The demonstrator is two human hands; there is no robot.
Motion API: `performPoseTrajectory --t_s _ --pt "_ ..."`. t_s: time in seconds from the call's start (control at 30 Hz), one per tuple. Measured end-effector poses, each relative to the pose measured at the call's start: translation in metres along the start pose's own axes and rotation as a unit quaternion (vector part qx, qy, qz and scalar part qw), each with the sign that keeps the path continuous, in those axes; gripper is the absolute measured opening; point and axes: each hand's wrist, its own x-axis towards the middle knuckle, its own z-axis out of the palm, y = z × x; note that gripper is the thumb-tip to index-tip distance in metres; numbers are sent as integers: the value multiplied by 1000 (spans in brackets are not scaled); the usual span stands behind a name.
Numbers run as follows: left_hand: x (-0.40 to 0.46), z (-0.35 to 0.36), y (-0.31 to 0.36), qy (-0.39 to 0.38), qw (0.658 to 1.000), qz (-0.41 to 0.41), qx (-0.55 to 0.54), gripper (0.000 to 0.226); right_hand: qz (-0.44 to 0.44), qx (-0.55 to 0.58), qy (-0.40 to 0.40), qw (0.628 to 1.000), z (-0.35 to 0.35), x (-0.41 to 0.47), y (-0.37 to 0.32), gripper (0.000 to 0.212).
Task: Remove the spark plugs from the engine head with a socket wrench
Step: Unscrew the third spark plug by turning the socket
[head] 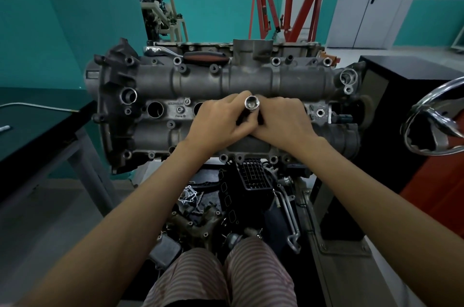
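Note:
The grey engine head lies across the middle of the view on a stand. A silver socket points its open end up at me, held over the head's middle. My left hand and my right hand meet around its lower part, fingers curled on it. An open spark plug well shows at the left, and my left hand partly hides a second one. A ratchet wrench with a chrome head and red-black handle lies on the head's far edge. No spark plug is visible.
A dark workbench stands at the left with a thin metal rod on it. A black and orange cabinet stands at the right, with a chrome wheel in front. Loose engine parts lie below the head. A red engine hoist stands behind.

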Motion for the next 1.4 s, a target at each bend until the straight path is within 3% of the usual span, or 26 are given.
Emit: performPoseTrajectory --t_s 0.4,0.57,0.8,1.0,1.17,1.4 --pt "0 -1 -1 9 1000 6 -5 30 -5 25 12 1000 -2 1 -1 27" --pt "0 -1 -5 9 999 0 -39 41 10 2 5 1000 2 1 2 32" --pt "-1 0 -2 14 999 -8 -28 27 -7 41 16 999 -4 0 -2 32" --pt "1 -1 -7 -10 999 -23 -48 44 1 -1 9 1000 2 1 2 41" --pt "2 0 -3 -15 999 -16 -33 25 -9 38 18 999 -3 1 -2 26" --pt "1 -2 -5 -9 999 -5 -45 32 7 11 16 1000 2 1 2 46"
